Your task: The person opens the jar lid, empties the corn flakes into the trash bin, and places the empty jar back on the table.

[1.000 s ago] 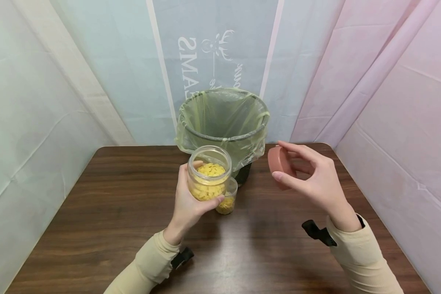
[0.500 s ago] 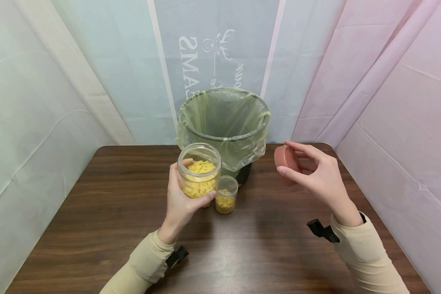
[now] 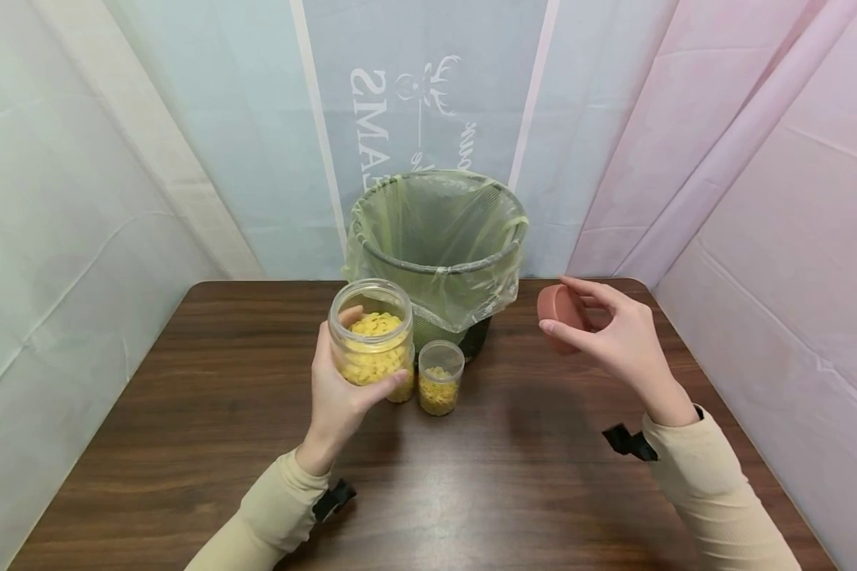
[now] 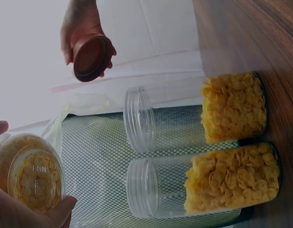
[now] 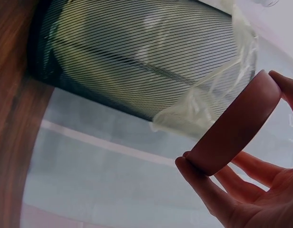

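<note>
My left hand [image 3: 336, 404] grips an uncapped clear jar [image 3: 373, 361] of yellow flakes, raised above the table and tilted, its mouth toward the head camera. In the left wrist view its embossed base shows. A pinkish-brown round lid [image 3: 561, 316] is pinched on edge between the thumb and fingers of my right hand [image 3: 624, 337], in the air to the right of the bin. On the table stands a second open jar [image 3: 439, 385], partly filled with flakes. Beside it is a third such jar [image 3: 402, 388], mostly hidden behind the held one but plain in the left wrist view.
A dark mesh bin [image 5: 113, 71] stands at the back of the wooden table [image 3: 186, 412], directly behind the jars. A pale green plastic bag [image 3: 464, 297] lines it and folds over its rim. Light curtains [image 3: 428, 79] enclose the table's back and sides.
My left hand has moved left with the held jar, uncovering more of the two standing jars. My right hand has drifted slightly right with the lid.
</note>
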Available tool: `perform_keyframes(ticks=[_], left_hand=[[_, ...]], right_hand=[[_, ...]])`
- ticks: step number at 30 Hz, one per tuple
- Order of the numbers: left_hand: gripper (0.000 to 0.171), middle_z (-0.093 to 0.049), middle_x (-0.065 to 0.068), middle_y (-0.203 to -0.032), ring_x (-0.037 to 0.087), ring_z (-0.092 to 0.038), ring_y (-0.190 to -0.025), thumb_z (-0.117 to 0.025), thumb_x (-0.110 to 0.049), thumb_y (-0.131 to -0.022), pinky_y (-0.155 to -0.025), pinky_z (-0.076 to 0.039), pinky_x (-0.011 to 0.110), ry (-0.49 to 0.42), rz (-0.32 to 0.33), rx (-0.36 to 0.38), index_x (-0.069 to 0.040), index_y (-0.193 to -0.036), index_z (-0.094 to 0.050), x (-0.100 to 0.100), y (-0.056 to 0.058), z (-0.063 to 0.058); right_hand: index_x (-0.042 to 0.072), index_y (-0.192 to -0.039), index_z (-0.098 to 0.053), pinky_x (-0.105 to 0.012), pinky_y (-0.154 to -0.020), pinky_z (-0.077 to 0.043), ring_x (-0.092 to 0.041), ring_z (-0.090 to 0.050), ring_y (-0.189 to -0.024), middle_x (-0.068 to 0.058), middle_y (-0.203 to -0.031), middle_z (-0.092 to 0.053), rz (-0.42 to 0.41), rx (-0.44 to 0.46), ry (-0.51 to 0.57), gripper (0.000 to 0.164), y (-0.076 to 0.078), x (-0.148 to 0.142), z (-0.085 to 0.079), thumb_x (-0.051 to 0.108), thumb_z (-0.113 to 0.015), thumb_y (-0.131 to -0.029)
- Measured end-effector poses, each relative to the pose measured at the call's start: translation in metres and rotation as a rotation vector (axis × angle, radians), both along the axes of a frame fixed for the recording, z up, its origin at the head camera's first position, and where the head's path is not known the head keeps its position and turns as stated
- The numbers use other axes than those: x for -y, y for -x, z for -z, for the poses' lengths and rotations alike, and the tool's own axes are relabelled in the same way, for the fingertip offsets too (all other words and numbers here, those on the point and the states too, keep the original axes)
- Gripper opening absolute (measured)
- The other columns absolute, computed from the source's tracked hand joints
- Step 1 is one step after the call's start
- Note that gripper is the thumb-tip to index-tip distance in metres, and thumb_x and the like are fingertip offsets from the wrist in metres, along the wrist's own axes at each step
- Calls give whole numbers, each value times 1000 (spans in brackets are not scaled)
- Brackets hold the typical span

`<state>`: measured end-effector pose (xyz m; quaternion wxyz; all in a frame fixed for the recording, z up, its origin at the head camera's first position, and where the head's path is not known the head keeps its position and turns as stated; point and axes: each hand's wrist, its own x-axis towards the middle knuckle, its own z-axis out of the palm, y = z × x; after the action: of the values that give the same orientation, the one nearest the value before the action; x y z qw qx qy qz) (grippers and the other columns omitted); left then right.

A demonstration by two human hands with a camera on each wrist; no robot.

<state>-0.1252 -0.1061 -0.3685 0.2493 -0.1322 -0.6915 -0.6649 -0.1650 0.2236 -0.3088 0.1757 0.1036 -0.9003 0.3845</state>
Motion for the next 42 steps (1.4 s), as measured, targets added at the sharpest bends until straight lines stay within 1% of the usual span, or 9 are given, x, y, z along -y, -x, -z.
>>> perform_keyframes(ticks=[4, 7, 10, 18, 22, 25, 29, 35, 42], left_hand=[[86, -53, 5, -127, 19, -55, -108, -87, 0, -56, -92, -46, 23, 1, -24, -1, -7, -131, -45, 4, -1, 1], [85, -53, 6, -128, 20, -54, -109, -87, 1, -56, -92, -45, 23, -5, -32, 1, -7, -131, -46, 7, -1, 1], [85, -52, 7, -128, 20, -54, -109, -86, 2, -56, -92, -45, 22, -19, -33, -1, -6, -130, -46, 9, -2, 1], [86, -52, 8, -128, 19, -52, -110, -87, 2, -55, -93, -43, 20, -22, -59, -2, -3, -130, -45, 12, -4, -1], [85, -51, 8, -128, 20, -51, -112, -86, 3, -55, -94, -43, 20, -23, -61, -1, -3, -130, -45, 14, -4, 0], [85, -51, 8, -127, 20, -51, -112, -86, 3, -55, -96, -43, 22, -14, -63, -3, -3, -129, -45, 15, -5, 1], [86, -51, 8, -126, 20, -52, -112, -86, 4, -55, -96, -42, 23, -1, -78, 1, -5, -129, -44, 17, -5, 3], [86, -50, 9, -126, 19, -50, -113, -86, 5, -55, -97, -42, 23, -13, -89, 13, -4, -130, -44, 18, -6, 3], [87, -48, 17, -128, 20, -49, -114, -85, 6, -55, -97, -41, 21, -39, -82, 14, -2, -130, -42, 16, -8, 3]], right_hand=[[32, -125, -60, -13, -65, -48, -4, -62, -91, 3, -112, -67, 41, 24, -40, 58, 8, -5, 7, 44, -80, -72], [29, -126, -60, -15, -66, -46, -14, -62, -95, 1, -112, -67, 57, 40, -59, 58, 14, -8, 13, 46, -78, -73], [26, -125, -61, -16, -67, -45, -18, -63, -95, -1, -113, -67, 71, 51, -60, 59, 21, -10, 19, 47, -77, -73], [20, -124, -61, -22, -70, -45, -21, -64, -93, -3, -113, -67, 103, 63, -61, 63, 40, -15, 36, 51, -77, -72], [17, -125, -60, -20, -69, -46, -23, -64, -92, -6, -112, -66, 99, 67, -44, 64, 49, -20, 46, 50, -77, -72], [18, -125, -59, -23, -70, -48, -24, -65, -92, -7, -113, -66, 101, 89, -31, 66, 55, -22, 53, 51, -77, -72], [16, -126, -58, -33, -73, -50, -25, -64, -93, -9, -115, -65, 111, 112, -34, 68, 63, -24, 61, 54, -75, -72], [10, -125, -58, -42, -77, -51, -28, -62, -98, -12, -117, -64, 117, 108, -44, 70, 79, -27, 71, 53, -75, -73], [6, -122, -59, -44, -77, -50, -30, -61, -98, -15, -114, -64, 136, 93, -69, 68, 98, -29, 83, 52, -75, -74]])
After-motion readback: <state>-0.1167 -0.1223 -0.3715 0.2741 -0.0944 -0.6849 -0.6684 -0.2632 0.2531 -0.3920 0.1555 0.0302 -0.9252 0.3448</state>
